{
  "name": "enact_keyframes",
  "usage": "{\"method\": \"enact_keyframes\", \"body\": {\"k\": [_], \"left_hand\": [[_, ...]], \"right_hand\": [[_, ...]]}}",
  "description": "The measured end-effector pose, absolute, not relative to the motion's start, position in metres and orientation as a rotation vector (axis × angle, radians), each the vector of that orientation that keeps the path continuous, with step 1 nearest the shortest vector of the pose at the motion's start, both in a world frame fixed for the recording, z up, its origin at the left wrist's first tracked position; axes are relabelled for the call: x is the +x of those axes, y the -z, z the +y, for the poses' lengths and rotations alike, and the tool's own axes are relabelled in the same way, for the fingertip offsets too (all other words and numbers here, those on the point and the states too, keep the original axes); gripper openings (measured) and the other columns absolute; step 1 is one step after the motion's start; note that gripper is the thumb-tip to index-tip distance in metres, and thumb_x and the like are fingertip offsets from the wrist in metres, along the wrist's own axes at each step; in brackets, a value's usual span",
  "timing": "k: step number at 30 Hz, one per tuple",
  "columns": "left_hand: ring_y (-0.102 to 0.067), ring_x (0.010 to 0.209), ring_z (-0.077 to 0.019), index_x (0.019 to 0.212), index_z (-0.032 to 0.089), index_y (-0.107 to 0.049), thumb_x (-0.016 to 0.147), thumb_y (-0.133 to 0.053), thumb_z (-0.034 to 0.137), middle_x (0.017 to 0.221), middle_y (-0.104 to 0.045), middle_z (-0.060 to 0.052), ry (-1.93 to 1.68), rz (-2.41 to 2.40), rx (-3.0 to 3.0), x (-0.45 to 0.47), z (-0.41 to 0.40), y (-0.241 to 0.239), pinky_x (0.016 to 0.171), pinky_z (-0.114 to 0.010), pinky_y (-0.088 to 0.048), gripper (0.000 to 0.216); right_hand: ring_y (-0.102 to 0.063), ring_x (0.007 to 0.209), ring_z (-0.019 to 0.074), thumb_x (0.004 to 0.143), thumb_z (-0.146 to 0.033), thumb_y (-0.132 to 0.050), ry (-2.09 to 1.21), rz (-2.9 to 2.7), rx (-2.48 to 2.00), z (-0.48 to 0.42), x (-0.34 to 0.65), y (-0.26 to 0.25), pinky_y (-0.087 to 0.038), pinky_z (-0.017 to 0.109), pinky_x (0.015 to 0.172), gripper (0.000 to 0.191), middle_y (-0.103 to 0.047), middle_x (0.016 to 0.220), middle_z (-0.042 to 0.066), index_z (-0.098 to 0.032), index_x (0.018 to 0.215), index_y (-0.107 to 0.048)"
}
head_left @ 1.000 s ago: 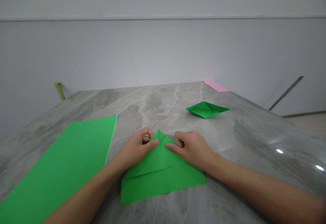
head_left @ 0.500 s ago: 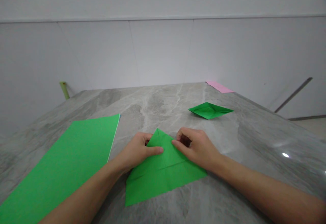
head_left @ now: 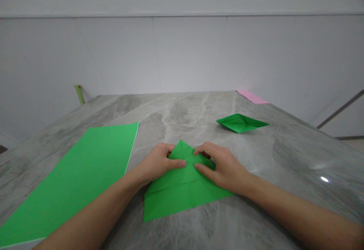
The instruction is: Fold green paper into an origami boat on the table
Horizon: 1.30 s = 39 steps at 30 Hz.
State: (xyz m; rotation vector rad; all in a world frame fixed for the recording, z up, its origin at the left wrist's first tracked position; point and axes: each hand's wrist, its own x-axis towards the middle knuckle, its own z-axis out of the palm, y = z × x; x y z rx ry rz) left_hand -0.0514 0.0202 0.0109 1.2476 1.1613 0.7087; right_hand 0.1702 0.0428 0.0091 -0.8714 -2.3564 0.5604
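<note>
A creased sheet of green paper [head_left: 182,193], folded to a point at its far end, lies in front of me with its wide edge towards me. My left hand [head_left: 163,162] grips its left side, thumb on top and fingers tucked behind. Over the right side is my right hand [head_left: 217,162], thumb and fingertips apart and resting on the paper's upper face. Beyond that hand, a folded green paper boat shape [head_left: 241,124] sits on the table.
A stack of green paper [head_left: 76,174] lies at the left, partly beneath my left forearm. A pink sheet [head_left: 253,97] rests at the far right edge of the grey marbled table [head_left: 176,109]. A white wall [head_left: 182,52] stands behind.
My right hand has loosened from a pinch at the paper's right edge; its fingers now spread over the paper. The left hand keeps its grip. The view has shifted slightly.
</note>
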Motion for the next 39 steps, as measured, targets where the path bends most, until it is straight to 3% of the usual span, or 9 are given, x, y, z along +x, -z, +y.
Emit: {"method": "enact_keyframes", "body": {"k": [15, 20, 23, 27, 29, 33, 35, 39], "left_hand": [[-0.070, 0.073, -0.0190, 0.084, 0.016, -0.074, 0.070, -0.078, 0.030, 0.086, -0.076, -0.004, -0.734, 1.101, 1.201, -0.052, 0.019, -0.011, 0.072, -0.031, -0.055, 0.020], [-0.068, 0.068, -0.0180, 0.088, 0.015, -0.071, 0.081, -0.068, 0.040, 0.079, -0.073, -0.004, -0.732, 1.137, 1.308, -0.054, 0.022, -0.010, 0.066, -0.030, -0.054, 0.026], [-0.066, 0.070, -0.0186, 0.108, 0.015, -0.066, 0.087, -0.060, 0.043, 0.081, -0.071, -0.004, -0.869, 1.379, 1.566, -0.055, 0.024, -0.012, 0.065, -0.031, -0.053, 0.035], [-0.066, 0.091, -0.0204, 0.138, 0.021, -0.048, 0.083, -0.069, 0.028, 0.105, -0.068, -0.007, -1.024, 1.553, 1.958, -0.057, 0.024, -0.011, 0.085, -0.038, -0.053, 0.059], [-0.063, 0.101, -0.0220, 0.134, 0.023, -0.052, 0.081, -0.071, 0.021, 0.114, -0.064, -0.008, -1.019, 1.546, 2.113, -0.059, 0.023, -0.009, 0.093, -0.042, -0.051, 0.057], [-0.052, 0.124, -0.0269, 0.102, 0.022, -0.072, 0.081, -0.072, 0.015, 0.130, -0.058, -0.009, -0.880, 1.348, 2.490, -0.063, 0.022, -0.007, 0.105, -0.046, -0.043, 0.022], [-0.055, 0.121, -0.0251, 0.096, 0.020, -0.074, 0.084, -0.069, 0.015, 0.126, -0.064, -0.008, -0.739, 1.155, 2.587, -0.063, 0.022, -0.008, 0.106, -0.044, -0.043, 0.014], [-0.062, 0.112, -0.0215, 0.103, 0.019, -0.073, 0.087, -0.065, 0.015, 0.114, -0.072, -0.006, -0.544, 0.984, 2.584, -0.061, 0.022, -0.007, 0.107, -0.042, -0.042, 0.018]], "right_hand": [[-0.062, 0.077, 0.0173, 0.085, -0.022, -0.059, -0.521, -2.316, -0.871, 0.041, 0.173, -0.008, -0.047, 0.029, 0.070, 0.015, -0.067, 0.087, 0.003, -0.019, 0.100, -0.060], [-0.061, 0.073, 0.0164, 0.086, -0.021, -0.058, -0.536, -2.303, -0.890, 0.040, 0.172, -0.010, -0.045, 0.029, 0.068, 0.012, -0.067, 0.081, 0.001, -0.019, 0.097, -0.061], [-0.060, 0.072, 0.0160, 0.088, -0.019, -0.055, -0.524, -2.237, -0.948, 0.040, 0.172, -0.009, -0.045, 0.029, 0.068, 0.007, -0.066, 0.080, 0.001, -0.019, 0.091, -0.061], [-0.060, 0.074, 0.0174, 0.089, -0.019, -0.056, -0.494, -2.182, -1.013, 0.046, 0.174, -0.005, -0.047, 0.032, 0.073, 0.006, -0.065, 0.080, 0.002, -0.019, 0.089, -0.062], [-0.061, 0.080, 0.0193, 0.088, -0.018, -0.059, -0.458, -2.199, -1.017, 0.049, 0.176, -0.001, -0.048, 0.035, 0.078, 0.006, -0.065, 0.085, 0.003, -0.019, 0.092, -0.063], [-0.055, 0.105, 0.0277, 0.080, -0.016, -0.067, -0.273, -2.271, -1.014, 0.053, 0.178, 0.005, -0.046, 0.045, 0.092, 0.016, -0.059, 0.108, 0.011, -0.018, 0.096, -0.068], [-0.054, 0.107, 0.0280, 0.079, -0.016, -0.069, -0.289, -2.326, -0.999, 0.052, 0.178, 0.005, -0.045, 0.046, 0.094, 0.016, -0.057, 0.110, 0.012, -0.019, 0.095, -0.070], [-0.056, 0.101, 0.0253, 0.079, -0.020, -0.072, -0.471, -2.448, -0.907, 0.044, 0.175, 0.000, -0.046, 0.044, 0.094, 0.016, -0.061, 0.102, 0.009, -0.020, 0.094, -0.071]]}}
